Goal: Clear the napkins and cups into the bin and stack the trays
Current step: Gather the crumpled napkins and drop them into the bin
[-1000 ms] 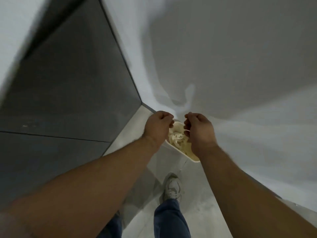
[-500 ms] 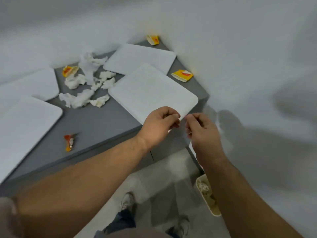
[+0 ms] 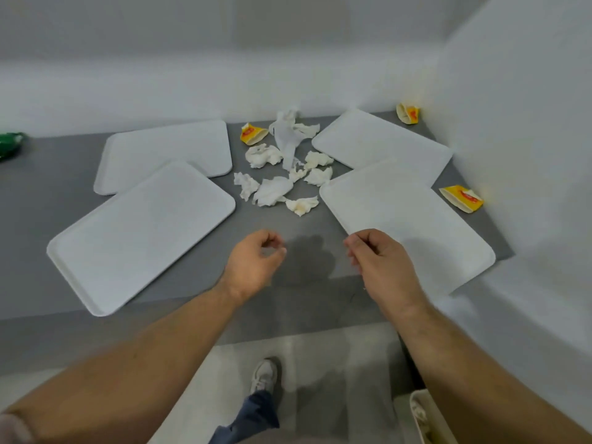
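Both hands loosely curled, empty, over table edge.
Left hand (image 3: 253,264), right hand (image 3: 381,261); napkins (image 3: 282,174) ahead between them, trays (image 3: 141,232) to either side, bin (image 3: 423,418) below right arm.

At five o'clock the bin (image 3: 416,411) is mostly hidden behind the right forearm and cut by the bottom edge; at nine o'clock a green object (image 3: 9,144) is cropped, unidentifiable

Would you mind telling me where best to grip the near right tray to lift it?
Probably the near right tray is best taken at its corner overhanging the table edge, from the right hand side: fingers can slip beneath there, while elsewhere it lies flat.
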A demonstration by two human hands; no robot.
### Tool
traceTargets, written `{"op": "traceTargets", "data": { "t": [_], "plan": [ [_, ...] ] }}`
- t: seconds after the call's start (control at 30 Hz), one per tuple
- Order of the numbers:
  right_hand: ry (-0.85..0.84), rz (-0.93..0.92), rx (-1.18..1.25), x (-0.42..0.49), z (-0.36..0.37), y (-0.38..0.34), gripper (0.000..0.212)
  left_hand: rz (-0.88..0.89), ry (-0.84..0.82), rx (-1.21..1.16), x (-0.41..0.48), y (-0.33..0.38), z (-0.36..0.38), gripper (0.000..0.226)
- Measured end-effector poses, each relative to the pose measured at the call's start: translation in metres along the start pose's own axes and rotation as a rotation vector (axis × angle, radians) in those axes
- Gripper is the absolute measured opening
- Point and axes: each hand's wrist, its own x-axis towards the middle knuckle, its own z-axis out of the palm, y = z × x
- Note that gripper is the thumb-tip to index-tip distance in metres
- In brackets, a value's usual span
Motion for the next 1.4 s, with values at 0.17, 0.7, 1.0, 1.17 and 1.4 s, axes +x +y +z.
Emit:
{"op": "traceTargets", "data": {
  "t": [0.17,0.7,1.0,1.17,1.4],
  "plan": [
    [-0.029,0.034,-0.053,0.033,0.056,-0.018,0.025,0.076,-0.105,0.35,0.026,-0.059,-0.048,0.053],
    [0.016,0.154,-0.053,0.102,0.109,-0.02,0.014,0.288,-0.355,0.495,0.111,-0.071,-0.06,0.018],
    [-0.021,-0.052,-0.282,0.134,0.113,-0.016,0.009,0.273,-0.097,0.61,0.213,-0.014,-0.072,0.033],
    [-0.21,0.036,-0.555,0.164,0.131,-0.025,0.06,0.215,-0.207,0.806,0.256,-0.013,-0.075,0.084],
    [-0.325,0.04,-0.778,0.193,0.178,-0.014,0.075,0.314,-0.37,0.919,0.271,-0.038,-0.072,0.065]
  ]
}}
